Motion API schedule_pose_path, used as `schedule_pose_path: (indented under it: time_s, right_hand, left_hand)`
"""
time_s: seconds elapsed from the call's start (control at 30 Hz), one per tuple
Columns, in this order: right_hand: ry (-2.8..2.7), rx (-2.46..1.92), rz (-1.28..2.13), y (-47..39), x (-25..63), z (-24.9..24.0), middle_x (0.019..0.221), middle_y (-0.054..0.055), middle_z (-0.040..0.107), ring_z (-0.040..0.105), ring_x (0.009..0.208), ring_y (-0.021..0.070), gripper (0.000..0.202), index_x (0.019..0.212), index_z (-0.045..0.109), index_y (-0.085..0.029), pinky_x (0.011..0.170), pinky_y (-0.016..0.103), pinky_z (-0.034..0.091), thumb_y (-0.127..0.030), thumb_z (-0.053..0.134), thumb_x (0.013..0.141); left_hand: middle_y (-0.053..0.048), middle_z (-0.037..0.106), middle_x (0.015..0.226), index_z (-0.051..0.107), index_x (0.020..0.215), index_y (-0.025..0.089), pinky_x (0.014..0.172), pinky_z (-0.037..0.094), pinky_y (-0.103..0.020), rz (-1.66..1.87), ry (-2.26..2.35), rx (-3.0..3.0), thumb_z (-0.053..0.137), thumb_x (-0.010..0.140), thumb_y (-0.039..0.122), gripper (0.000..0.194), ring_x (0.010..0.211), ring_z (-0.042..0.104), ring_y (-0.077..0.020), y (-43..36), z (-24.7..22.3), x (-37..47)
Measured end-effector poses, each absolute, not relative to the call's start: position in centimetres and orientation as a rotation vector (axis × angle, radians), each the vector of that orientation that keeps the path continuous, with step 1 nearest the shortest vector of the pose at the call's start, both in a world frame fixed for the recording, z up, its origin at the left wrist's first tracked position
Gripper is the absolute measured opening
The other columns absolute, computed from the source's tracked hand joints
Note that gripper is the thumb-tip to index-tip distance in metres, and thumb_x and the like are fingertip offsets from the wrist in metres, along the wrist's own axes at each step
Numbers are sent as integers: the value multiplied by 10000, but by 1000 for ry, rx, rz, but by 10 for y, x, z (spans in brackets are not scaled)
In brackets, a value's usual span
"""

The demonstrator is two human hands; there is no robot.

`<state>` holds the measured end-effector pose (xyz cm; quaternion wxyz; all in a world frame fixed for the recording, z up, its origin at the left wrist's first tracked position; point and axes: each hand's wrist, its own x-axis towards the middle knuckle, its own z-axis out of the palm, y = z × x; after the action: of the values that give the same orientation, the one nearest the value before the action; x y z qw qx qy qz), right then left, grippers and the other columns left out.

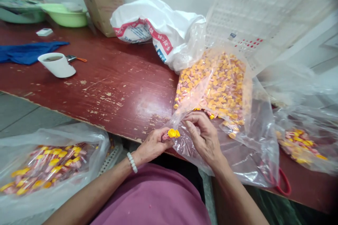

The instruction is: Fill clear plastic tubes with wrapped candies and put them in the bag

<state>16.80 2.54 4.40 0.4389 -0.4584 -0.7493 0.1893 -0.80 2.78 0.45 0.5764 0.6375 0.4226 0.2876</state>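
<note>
My left hand (151, 146), with a pale bead bracelet at the wrist, is closed around a couple of small pink-patterned tubes with yellow caps (172, 133). Just right of it, my right hand (205, 136) is at the mouth of a clear plastic bag (253, 154), thumb and fingertips drawn together against the film. Whatever is between those fingertips, if anything, I cannot make out. Behind the hand, many more yellow-capped tubes (211, 81) fill the bag, which lies on the red table (126, 88).
Lower left, an open clear bag (97, 168) holds more capped tubes; another bag (303, 140) lies at right. A white cup (58, 66) with dark liquid, blue cloth (26, 52), green basin (66, 15), carton (105, 3), white sack (163, 24) and white perforated panel (264, 10) stand around.
</note>
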Motion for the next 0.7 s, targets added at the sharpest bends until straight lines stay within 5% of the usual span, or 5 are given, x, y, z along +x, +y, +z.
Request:
schedule_pose_path:
  time_s: [0.2, 0.3, 0.47, 0.57, 0.7]
  right_hand:
    - [-2271, -1127, 408, 10, 154, 34, 1147, 62, 527, 469, 1052, 211, 234, 1044, 603, -244, 924, 426, 379, -187, 499, 842]
    - [-2282, -1190, 433, 7, 151, 29, 1261, 77, 439, 419, 1143, 238, 280, 1096, 577, -247, 969, 449, 355, -264, 557, 817]
    - [-2159, -1175, 493, 12, 149, 19, 1377, 138, 322, 310, 1286, 249, 785, 1351, 309, -177, 1057, 424, 324, -464, 676, 719]
    - [-2231, -1202, 353, 13, 138, 6, 1380, 164, 350, 325, 1277, 293, 985, 1394, 217, -158, 1038, 479, 331, -550, 711, 637]
    - [-2262, -1111, 250, 13, 123, -10, 1227, 174, 502, 472, 1128, 290, 874, 1348, 286, -125, 925, 451, 438, -486, 707, 672]
  left_hand:
    - [5, 560, 761, 554, 742, 132, 667, 394, -205, 782, 938, 1481, 501, 674, 90, 96, 732, 490, -121, 29, -9, -9]
    - [15, 545, 686, 564, 738, 138, 578, 378, -197, 740, 998, 1461, 513, 658, 102, 101, 622, 469, -102, 30, -11, -10]
    - [35, 480, 560, 542, 762, 150, 445, 326, -198, 636, 977, 1058, 586, 715, 306, 169, 460, 422, -90, 28, 1, -14]
    - [6, 536, 662, 560, 757, 130, 548, 379, -204, 719, 816, 910, 607, 664, 217, 136, 582, 483, -98, 27, 1, -12]
    - [30, 466, 586, 527, 652, 127, 530, 331, -204, 731, 815, 720, 558, 559, 115, 99, 551, 432, -84, 24, -5, -6]
